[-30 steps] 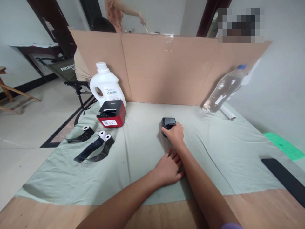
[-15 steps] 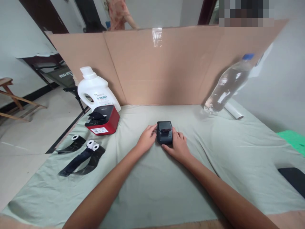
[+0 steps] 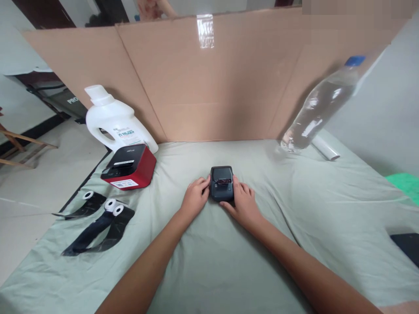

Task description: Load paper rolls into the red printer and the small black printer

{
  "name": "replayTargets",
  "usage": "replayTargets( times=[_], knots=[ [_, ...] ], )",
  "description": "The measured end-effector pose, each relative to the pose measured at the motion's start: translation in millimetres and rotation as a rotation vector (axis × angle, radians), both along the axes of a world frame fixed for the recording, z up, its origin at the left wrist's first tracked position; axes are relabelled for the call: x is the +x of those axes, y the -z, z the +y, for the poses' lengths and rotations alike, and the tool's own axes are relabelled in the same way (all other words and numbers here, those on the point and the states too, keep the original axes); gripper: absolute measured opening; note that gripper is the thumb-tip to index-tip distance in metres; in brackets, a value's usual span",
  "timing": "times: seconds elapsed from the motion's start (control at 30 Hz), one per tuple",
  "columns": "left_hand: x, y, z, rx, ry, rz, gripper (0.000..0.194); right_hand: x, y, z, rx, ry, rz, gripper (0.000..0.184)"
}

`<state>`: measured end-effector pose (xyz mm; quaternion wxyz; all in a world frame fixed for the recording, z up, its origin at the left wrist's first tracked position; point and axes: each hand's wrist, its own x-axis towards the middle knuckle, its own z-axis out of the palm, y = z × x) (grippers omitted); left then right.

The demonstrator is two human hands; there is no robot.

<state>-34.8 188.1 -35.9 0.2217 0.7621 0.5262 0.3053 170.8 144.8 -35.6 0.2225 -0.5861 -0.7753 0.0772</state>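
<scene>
A small black portable printer (image 3: pixel 222 185) lies on the pale green cloth in front of me, its slot and button facing up. My left hand (image 3: pixel 196 197) touches its left side with bent fingers. Around the right side curls my right hand (image 3: pixel 244 203), the thumb along the near edge. Farther left is a red and black printer (image 3: pixel 131 168) with a white strip at its top slot. Nearer me lie several rolls of dark film or paper (image 3: pixel 109 220), partly unrolled.
A white detergent bottle (image 3: pixel 119 120) stands behind the red printer. A cardboard panel (image 3: pixel 209 87) closes off the back. At right are a clear bottle (image 3: pixel 324 109) with a blue cap, a white tube (image 3: pixel 327 148) and a dark flat object (image 3: pixel 407 246).
My view has tilted down and come closer. Both hands stay at the small printer. The dark piece above the red printer's slot no longer shows; a white strip is visible there.
</scene>
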Motion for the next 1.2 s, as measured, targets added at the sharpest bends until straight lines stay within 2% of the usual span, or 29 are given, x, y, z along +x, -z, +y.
replayTargets(
  times=[0.17,0.3,0.7,0.9,1.2],
  knots=[
    [2,-8.0,-5,0.047,-0.025,0.315,0.05,-1,0.3,1,0.01,0.014,-0.015,0.09],
    [3,-12.4,-6,0.054,-0.011,0.426,0.051,0,-0.7,0,0.013,0.013,-0.013,0.091],
    [2,-9.1,-6,0.052,-0.023,0.391,0.053,-3,-2.7,1,0.022,0.016,-0.009,0.09],
    [4,-11.1,-7,0.064,-0.035,0.427,0.052,-12,-7.4,-1,0.021,0.076,-0.042,0.104],
    [4,-11.9,-8,0.085,-0.038,0.42,0.052,-20,-12.3,-3,0.018,0.134,-0.109,0.1]
  ],
)
